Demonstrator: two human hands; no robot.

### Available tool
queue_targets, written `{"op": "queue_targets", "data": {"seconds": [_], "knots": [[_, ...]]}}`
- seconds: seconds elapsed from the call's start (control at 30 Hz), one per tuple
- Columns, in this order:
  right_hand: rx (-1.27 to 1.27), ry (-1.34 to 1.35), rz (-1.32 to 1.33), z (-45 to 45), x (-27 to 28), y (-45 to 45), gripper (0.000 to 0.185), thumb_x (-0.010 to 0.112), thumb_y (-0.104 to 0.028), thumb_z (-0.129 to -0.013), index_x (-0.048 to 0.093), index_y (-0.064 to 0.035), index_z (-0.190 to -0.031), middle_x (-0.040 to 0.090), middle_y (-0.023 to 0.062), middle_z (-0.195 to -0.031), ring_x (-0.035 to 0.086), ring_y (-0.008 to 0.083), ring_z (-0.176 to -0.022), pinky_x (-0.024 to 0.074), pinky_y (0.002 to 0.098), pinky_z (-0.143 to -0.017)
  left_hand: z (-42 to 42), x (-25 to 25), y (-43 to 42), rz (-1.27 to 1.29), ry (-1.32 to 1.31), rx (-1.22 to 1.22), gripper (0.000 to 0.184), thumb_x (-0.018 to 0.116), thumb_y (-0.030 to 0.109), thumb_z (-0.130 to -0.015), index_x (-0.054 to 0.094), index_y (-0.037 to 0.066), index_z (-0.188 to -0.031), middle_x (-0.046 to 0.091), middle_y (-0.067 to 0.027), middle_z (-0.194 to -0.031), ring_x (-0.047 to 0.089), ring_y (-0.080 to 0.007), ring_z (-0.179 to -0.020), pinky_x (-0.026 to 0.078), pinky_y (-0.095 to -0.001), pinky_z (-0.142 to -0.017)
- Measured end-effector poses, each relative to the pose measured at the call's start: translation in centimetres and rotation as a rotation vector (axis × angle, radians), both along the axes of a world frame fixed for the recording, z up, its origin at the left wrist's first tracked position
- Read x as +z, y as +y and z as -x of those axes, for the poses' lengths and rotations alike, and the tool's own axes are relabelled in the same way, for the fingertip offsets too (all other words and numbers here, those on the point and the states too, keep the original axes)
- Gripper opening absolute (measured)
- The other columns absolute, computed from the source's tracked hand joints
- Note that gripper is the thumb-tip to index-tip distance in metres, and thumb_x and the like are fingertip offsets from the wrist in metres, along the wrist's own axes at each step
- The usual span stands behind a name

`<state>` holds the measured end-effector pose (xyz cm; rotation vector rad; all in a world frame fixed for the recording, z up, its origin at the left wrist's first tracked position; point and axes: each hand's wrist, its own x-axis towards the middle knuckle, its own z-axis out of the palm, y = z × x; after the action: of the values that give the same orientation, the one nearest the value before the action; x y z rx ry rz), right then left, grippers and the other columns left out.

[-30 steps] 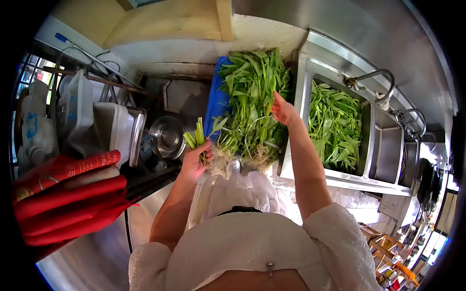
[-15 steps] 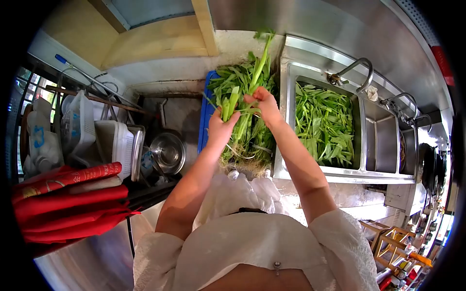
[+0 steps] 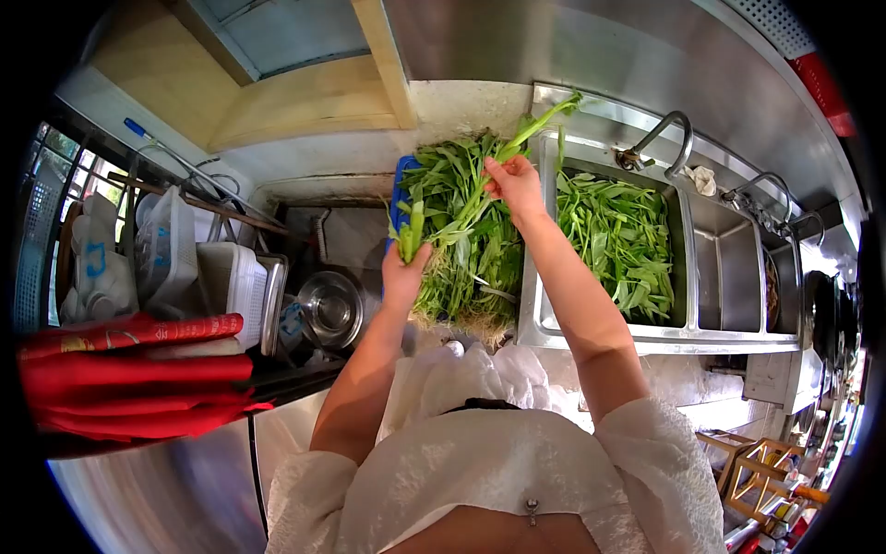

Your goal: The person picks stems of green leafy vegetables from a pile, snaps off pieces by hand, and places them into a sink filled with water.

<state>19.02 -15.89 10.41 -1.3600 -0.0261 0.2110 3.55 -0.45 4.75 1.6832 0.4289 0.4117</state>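
My left hand [image 3: 404, 275] is closed around a few short, thick pale-green stem pieces [image 3: 413, 231]. My right hand [image 3: 515, 187] pinches a long leafy green stalk [image 3: 538, 127], whose tip points up and right towards the sink's back corner. The stalk looks like water spinach. Below both hands lies a pile of the same leafy greens [image 3: 475, 254], its pale roots hanging at the near end. A white tie [image 3: 496, 290] crosses part of the pile. The blue crate [image 3: 402, 171] under the greens is mostly hidden.
On the right, a steel sink [image 3: 692, 268] has cut greens [image 3: 614, 245] in its nearest basin and curved faucets [image 3: 685, 138] behind. To the left stand a steel bowl [image 3: 330, 309], white plastic baskets [image 3: 245, 291] and red cloth [image 3: 138, 392].
My right hand has moved up and right with the long stalk, which now tilts towards the sink. My left hand has shifted slightly left and down, further from the right.
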Motion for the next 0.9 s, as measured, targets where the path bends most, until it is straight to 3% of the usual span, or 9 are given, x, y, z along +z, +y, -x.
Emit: {"op": "queue_targets", "data": {"seconds": [0.23,0.3,0.43,0.57,0.63,0.67,0.7,0.77,0.9], "knots": [[-0.015,0.062,0.002,0.0,-0.3,0.5,0.022,0.061,-0.019,-0.079,0.048,-0.0028,-0.082,0.059,0.0056,-0.073,0.054,0.0107,-0.053,0.0462,0.0212,-0.048,0.2,-1.0,-0.9,0.336,0.236,-0.265,0.026,0.066,0.016,-0.073,0.057,0.003,-0.094,0.060,-0.0033,-0.078,0.056,-0.0117,-0.063,0.046,-0.0233,-0.048],[0.027,0.118,-0.008,-0.3,-0.4,0.3,0.023,0.061,-0.018,-0.079,0.047,-0.0007,-0.082,0.058,0.0066,-0.071,0.056,0.0122,-0.054,0.0492,0.0232,-0.049,0.5,1.9,-2.1,0.696,0.183,-0.195,0.023,0.065,0.015,-0.074,0.057,0.004,-0.093,0.060,-0.0037,-0.075,0.054,-0.0112,-0.054,0.043,-0.0235,-0.045],[0.021,0.221,0.014,-0.9,-1.9,0.1,0.023,0.062,-0.011,-0.077,0.046,0.0040,-0.082,0.055,0.0111,-0.069,0.059,0.0176,-0.054,0.0511,0.0280,-0.045,0.2,1.4,-1.3,0.788,0.268,-0.274,0.021,0.064,0.016,-0.075,0.057,0.006,-0.092,0.058,-0.0028,-0.070,0.051,-0.0108,-0.050,0.040,-0.0235,-0.041],[0.050,0.291,0.050,0.6,-1.4,-0.8,0.030,0.062,-0.011,-0.076,0.046,0.0047,-0.095,0.055,0.0150,-0.077,0.060,0.0230,-0.057,0.0506,0.0312,-0.046,-0.5,-0.2,-1.2,0.836,0.327,-0.256,0.020,0.064,0.020,-0.076,0.057,0.007,-0.089,0.055,-0.0009,-0.065,0.047,-0.0100,-0.047,0.037,-0.0233,-0.040],[-0.254,-0.722,0.902,2.6,-1.4,-2.0,0.025,0.060,-0.009,-0.075,0.050,-0.0010,-0.097,0.056,0.0112,-0.085,0.058,0.0207,-0.058,0.0468,0.0300,-0.050,-0.7,-0.6,-1.0,0.890,0.347,-0.228,0.020,0.063,0.021,-0.076,0.057,0.007,-0.088,0.055,-0.0003,-0.064,0.047,-0.0094,-0.047,0.036,-0.0230,-0.040],[-0.211,-0.729,0.849,3.8,-1.1,-2.4,0.024,0.059,-0.007,-0.072,0.052,-0.0052,-0.095,0.055,0.0112,-0.088,0.057,0.0233,-0.059,0.0450,0.0337,-0.054,-0.7,-0.7,-0.9,0.929,0.366,-0.230,0.021,0.063,0.022,-0.076,0.057,0.006,-0.088,0.054,0.0000,-0.064,0.047,-0.0090,-0.048,0.036,-0.0231,-0.040],[-0.051,-0.711,0.809,4.8,-1.5,-2.7,0.016,0.057,-0.007,-0.072,0.056,-0.0054,-0.088,0.055,0.0095,-0.089,0.056,0.0269,-0.075,0.0455,0.0371,-0.064,-0.8,-0.8,-0.7,0.968,0.386,-0.230,0.021,0.063,0.023,-0.076,0.057,0.006,-0.087,0.054,0.0004,-0.063,0.047,-0.0087,-0.048,0.036,-0.0232,-0.041],[0.093,-1.128,0.908,6.2,-2.7,-2.8,0.019,0.056,-0.005,-0.068,0.058,-0.0067,-0.087,0.056,0.0072,-0.094,0.054,0.0238,-0.083,0.0433,0.0346,-0.072,-0.5,-1.0,-0.5,0.994,0.396,-0.254,0.021,0.063,0.024,-0.076,0.058,0.006,-0.087,0.054,0.0009,-0.063,0.048,-0.0081,-0.050,0.035,-0.0224,-0.042],[0.119,-1.255,0.884,7.6,-3.3,-2.1,0.023,0.055,-0.007,-0.063,0.059,-0.0083,-0.085,0.057,0.0042,-0.085,0.052,0.0216,-0.084,0.0390,0.0343,-0.079,0.0,-0.2,-0.3,0.935,0.432,-0.289,0.017,0.061,0.023,-0.078,0.057,0.009,-0.087,0.052,0.0016,-0.063,0.047,-0.0073,-0.051,0.032,-0.0202,-0.043]]}}
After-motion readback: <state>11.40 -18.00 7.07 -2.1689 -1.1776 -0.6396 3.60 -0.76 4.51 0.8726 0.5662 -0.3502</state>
